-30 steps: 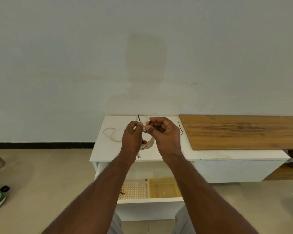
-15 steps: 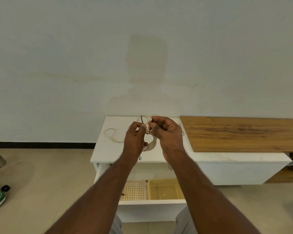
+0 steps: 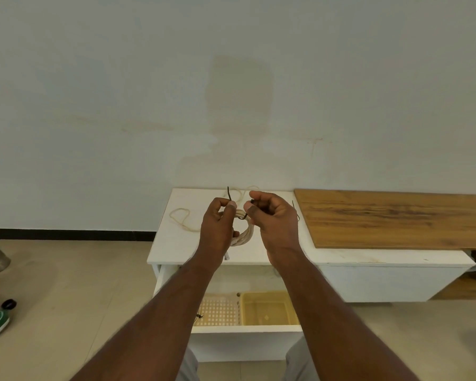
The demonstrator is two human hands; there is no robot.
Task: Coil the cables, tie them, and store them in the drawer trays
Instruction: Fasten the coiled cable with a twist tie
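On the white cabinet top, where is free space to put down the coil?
Bare top lies along the front edge, between the right hand and the wood board. The front left corner is bare too. The back left holds a loose cable; the middle is crowded by both hands, coil and tie.

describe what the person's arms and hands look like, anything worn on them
Both forearms are bare up to the bottom edge of the picture: no sleeves, watch, bracelet or gloves. The left hand and right hand show no rings that I can make out.
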